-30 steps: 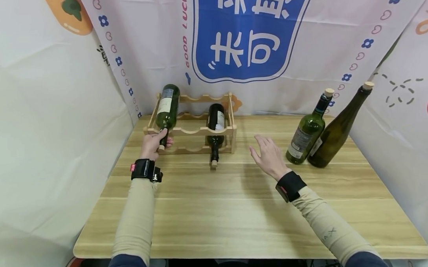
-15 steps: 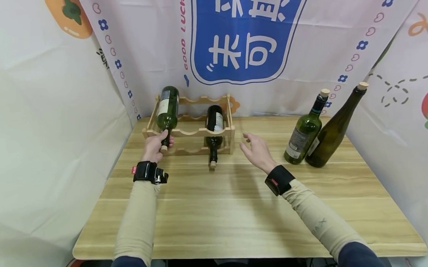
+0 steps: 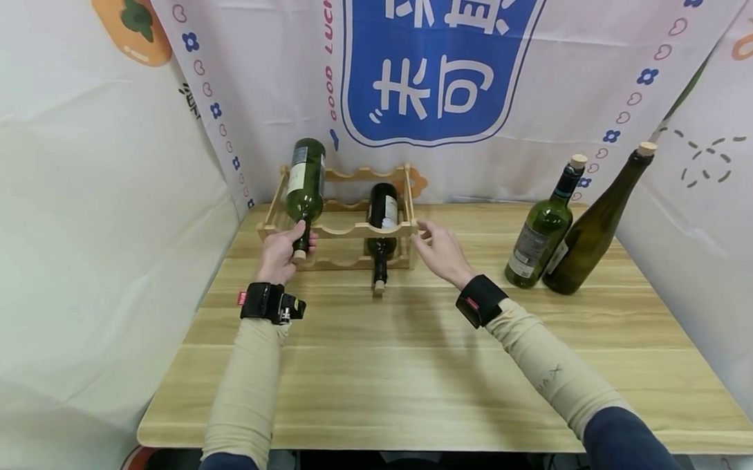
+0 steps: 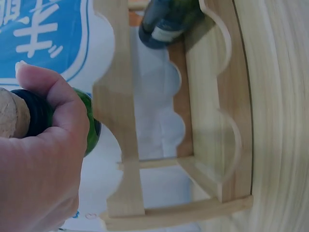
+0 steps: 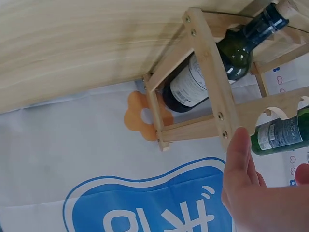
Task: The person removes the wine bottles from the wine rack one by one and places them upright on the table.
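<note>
My left hand (image 3: 287,245) grips the neck of a green wine bottle (image 3: 306,176) near its cork. The bottle lies in the left slot of the upper tier of a wooden rack (image 3: 351,230). In the left wrist view my fingers (image 4: 58,121) wrap the green neck (image 4: 91,126) in front of the rack's scalloped rail (image 4: 123,121). My right hand (image 3: 428,239) is open with its fingers at the rack's right front corner; the right wrist view shows a fingertip (image 5: 240,145) beside the rack post (image 5: 212,92). A dark bottle (image 3: 383,214) lies in the lower tier, neck outward.
Two corked green bottles, one shorter (image 3: 543,229) and one taller (image 3: 594,224), stand together at the table's back right. Printed cloth (image 3: 445,66) hangs close behind the rack and along both sides. The wooden table (image 3: 419,372) stretches toward me.
My right hand has moved left from the open table to the rack's right end. My left hand keeps its grip on the green bottle's neck, which has barely shifted.
</note>
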Demonstrator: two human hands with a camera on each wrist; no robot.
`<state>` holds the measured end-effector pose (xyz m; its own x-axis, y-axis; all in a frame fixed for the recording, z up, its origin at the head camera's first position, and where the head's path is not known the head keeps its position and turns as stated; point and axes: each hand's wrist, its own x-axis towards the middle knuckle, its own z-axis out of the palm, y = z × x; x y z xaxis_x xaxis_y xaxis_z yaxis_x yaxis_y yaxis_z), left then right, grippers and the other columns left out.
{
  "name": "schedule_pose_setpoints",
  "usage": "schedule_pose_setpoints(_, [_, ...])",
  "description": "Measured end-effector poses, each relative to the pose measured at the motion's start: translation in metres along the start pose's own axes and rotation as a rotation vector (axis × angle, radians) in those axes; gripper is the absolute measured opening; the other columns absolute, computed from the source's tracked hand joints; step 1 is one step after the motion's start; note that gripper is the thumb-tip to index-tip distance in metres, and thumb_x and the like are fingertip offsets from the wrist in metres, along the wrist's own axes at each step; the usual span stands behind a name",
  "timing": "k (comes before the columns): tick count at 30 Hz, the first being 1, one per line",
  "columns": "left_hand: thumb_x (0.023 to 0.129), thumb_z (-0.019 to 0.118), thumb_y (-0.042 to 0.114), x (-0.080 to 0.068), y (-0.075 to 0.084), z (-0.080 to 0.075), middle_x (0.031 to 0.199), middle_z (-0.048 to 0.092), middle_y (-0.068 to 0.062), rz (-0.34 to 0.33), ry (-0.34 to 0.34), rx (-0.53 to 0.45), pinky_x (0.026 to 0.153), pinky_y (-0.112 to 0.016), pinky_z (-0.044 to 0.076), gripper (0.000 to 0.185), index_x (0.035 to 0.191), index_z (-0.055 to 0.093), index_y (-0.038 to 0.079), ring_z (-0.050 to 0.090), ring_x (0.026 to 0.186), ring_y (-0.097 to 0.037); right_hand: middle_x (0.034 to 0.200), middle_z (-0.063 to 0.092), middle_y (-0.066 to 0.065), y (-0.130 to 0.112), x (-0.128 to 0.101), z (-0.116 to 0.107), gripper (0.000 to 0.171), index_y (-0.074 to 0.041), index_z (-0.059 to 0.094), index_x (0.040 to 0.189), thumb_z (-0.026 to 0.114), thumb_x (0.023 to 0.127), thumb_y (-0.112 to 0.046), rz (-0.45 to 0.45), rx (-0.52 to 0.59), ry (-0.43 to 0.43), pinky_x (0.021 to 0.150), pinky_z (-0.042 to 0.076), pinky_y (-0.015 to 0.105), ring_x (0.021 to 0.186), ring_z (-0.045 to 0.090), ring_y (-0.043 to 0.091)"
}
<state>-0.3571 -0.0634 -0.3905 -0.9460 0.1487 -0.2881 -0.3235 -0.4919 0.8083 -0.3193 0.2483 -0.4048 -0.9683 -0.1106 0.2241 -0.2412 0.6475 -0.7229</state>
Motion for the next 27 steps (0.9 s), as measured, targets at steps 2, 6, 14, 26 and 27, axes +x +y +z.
schedule_pose_setpoints(2, [0.099,0.051,0.016,-0.004,-0.001,0.003,0.075,0.067,-0.009,0.009,-0.015,0.005,0.057,-0.02,0.055,0.049,0.136,0.034,-0.012,0.063,0.064,-0.014,0.12,0.064,0.02,-0.006,0.006,0.003,0.044,0.0,0.052,0.134,0.052,0.099,-0.026,0.007,0.018,-0.005,0.088,0.054,0.043,0.103,0.066,0.032])
schedule_pose_setpoints(6, [0.1,0.049,0.015,-0.01,-0.005,0.009,0.075,0.066,-0.009,0.032,-0.023,0.005,0.056,-0.019,0.055,0.04,0.129,0.041,-0.011,0.063,0.064,-0.014,0.123,0.064,0.018,-0.02,0.022,0.011,0.044,-0.001,0.052,0.134,0.051,0.099,-0.028,0.012,0.082,-0.025,0.095,0.052,0.04,0.109,0.064,0.029])
schedule_pose_setpoints(14, [0.1,0.051,0.016,-0.019,-0.019,0.025,0.075,0.067,-0.009,0.069,-0.023,0.037,0.059,-0.02,0.056,0.025,0.113,0.052,-0.005,0.064,0.064,-0.013,0.126,0.062,0.022,-0.055,0.063,0.04,0.051,-0.001,0.048,0.138,0.052,0.099,-0.034,0.107,0.481,-0.081,0.097,0.052,0.042,0.11,0.063,0.036])
schedule_pose_setpoints(26, [0.101,0.051,0.02,-0.045,-0.031,0.039,0.079,0.068,-0.005,0.101,-0.044,0.121,0.061,-0.018,0.056,0.034,0.12,0.054,-0.009,0.066,0.067,-0.011,0.113,0.065,0.016,-0.088,0.093,0.085,0.063,0.005,0.054,0.129,0.05,0.097,-0.049,0.376,0.865,-0.211,0.102,0.048,0.041,0.093,0.066,0.022])
schedule_pose_setpoints(27, [0.1,0.051,0.019,-0.047,-0.031,0.039,0.079,0.068,-0.005,0.106,-0.046,0.121,0.061,-0.018,0.056,0.035,0.121,0.054,-0.009,0.067,0.067,-0.011,0.108,0.065,0.014,-0.089,0.093,0.086,0.062,0.005,0.056,0.127,0.05,0.097,-0.049,0.386,0.892,-0.218,0.101,0.047,0.041,0.088,0.064,0.019])
